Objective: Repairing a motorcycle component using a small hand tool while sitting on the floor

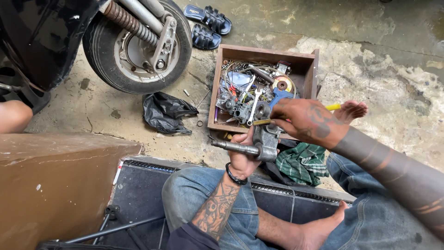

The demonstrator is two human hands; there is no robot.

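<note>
1. Two bare hands work over the concrete floor, just in front of an open wooden box full of mixed tools and parts.
2. Left hand is closed around a grey cast-metal part with a steel shaft sticking out to the left; it grips the lower body and holds it up above the knee, just near the box's front edge.
3. Right hand is curled shut on a yellow-handled tool, with the fingertips pinching its brass-coloured tip end against the top of the metal part.
4. Handling, as a judgement: the part looks heavy, rigid and likely greasy, so it may slip; the best hold seems to be the thick body, not the smooth shaft.
5. The tool looks light and stiff, and is gripped close to the tip.
6. Nearby: green checked cloth under the hands, crumpled black plastic bag, scooter rear wheel, pair of dark sandals, a silver spanner in the box.
7. Person sits in blue jeans, barefoot.
</note>
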